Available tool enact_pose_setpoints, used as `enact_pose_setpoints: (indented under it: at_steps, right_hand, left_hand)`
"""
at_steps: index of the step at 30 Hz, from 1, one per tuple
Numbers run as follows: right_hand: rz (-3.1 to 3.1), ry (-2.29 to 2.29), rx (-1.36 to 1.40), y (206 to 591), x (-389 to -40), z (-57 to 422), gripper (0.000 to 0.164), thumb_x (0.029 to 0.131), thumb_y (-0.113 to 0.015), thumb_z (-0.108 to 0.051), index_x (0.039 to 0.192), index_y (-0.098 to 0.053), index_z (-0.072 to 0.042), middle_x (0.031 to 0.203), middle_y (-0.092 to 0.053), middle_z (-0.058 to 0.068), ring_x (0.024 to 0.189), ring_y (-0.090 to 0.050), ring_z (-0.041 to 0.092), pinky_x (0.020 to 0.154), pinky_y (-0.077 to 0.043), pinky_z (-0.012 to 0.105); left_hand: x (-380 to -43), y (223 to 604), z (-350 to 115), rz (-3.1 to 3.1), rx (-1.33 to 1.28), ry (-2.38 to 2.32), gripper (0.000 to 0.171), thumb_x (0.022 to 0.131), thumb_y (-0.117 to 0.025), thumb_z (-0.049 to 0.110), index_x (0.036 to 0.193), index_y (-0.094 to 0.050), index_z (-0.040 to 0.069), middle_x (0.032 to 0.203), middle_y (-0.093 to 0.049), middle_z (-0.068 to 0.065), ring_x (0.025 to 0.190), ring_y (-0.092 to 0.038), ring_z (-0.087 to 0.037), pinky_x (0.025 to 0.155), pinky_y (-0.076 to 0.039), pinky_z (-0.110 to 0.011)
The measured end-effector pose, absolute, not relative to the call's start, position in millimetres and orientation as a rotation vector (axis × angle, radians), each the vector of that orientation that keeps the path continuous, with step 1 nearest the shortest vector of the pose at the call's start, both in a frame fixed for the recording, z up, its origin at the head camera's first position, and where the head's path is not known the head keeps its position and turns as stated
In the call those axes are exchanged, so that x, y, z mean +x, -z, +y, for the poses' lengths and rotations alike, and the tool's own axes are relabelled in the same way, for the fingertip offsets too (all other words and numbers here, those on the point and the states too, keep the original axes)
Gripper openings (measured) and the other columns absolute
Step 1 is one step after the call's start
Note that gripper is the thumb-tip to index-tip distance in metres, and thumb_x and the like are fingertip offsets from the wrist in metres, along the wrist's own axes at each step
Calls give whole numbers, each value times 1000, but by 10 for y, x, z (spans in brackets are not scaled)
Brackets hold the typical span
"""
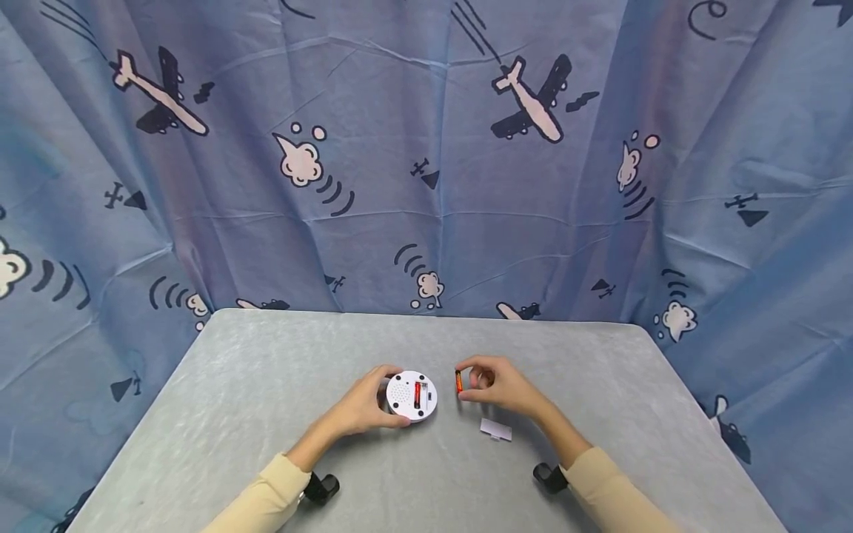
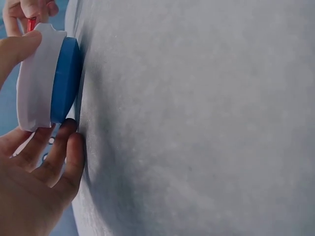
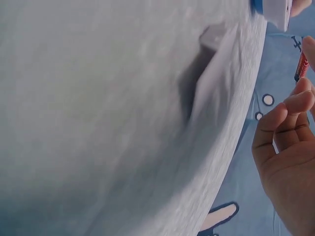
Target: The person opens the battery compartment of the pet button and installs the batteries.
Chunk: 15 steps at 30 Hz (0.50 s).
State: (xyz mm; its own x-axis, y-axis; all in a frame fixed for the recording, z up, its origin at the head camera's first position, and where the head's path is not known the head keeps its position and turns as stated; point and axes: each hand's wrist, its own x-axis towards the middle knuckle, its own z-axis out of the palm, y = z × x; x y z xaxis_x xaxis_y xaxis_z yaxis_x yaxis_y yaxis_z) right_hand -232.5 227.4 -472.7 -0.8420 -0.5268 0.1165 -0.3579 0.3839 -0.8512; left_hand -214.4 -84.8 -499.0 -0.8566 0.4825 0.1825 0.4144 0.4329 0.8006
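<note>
My left hand [image 1: 362,404] grips a round white device [image 1: 402,409] by its edge, thumb on the near side and fingers on the far side. A red battery [image 1: 417,395] lies in the open slot on its upturned face. The device's blue lower part [image 2: 66,81] shows in the left wrist view, facing the table. To the right, my right hand [image 1: 509,386] pinches a second battery [image 1: 458,382], red-orange with a black end, between thumb and index finger. That battery [image 3: 301,66] is partly hidden by the fingers in the right wrist view.
A small white battery cover [image 1: 496,430] with a tab lies on the grey-covered table [image 1: 266,370], just below my right hand. Behind the table hangs a blue curtain [image 1: 373,96] printed with planes. Dark wrist mounts [image 1: 322,489] show at both sleeves.
</note>
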Motion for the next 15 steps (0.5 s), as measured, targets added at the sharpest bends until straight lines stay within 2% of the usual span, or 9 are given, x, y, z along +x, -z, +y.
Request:
enact_pose_setpoints:
  at_steps: [10,15]
  right_hand:
    - [2409,1448,-901,4736,-2380,1968,44,83,-86,-9,121,-68,3,80,-60,4,59,-46,9,51,-39,21]
    - [2391,1449,-888,4743,-2383,1865,42,81,-86,-4,119,-68,3,80,-60,8,59,-47,10,51,-40,21]
  left_hand:
    - [-2211,4993,-792,2568,806,-1508,83,70,-95,19,136,-51,-2,130,-57,-14,109,-64,-28,95,-48,-47]
    - [-2237,4987,-745,2625,766,-1497,82,69,-95,20,135,-51,-2,128,-57,-13,109,-62,-27,93,-48,-45]
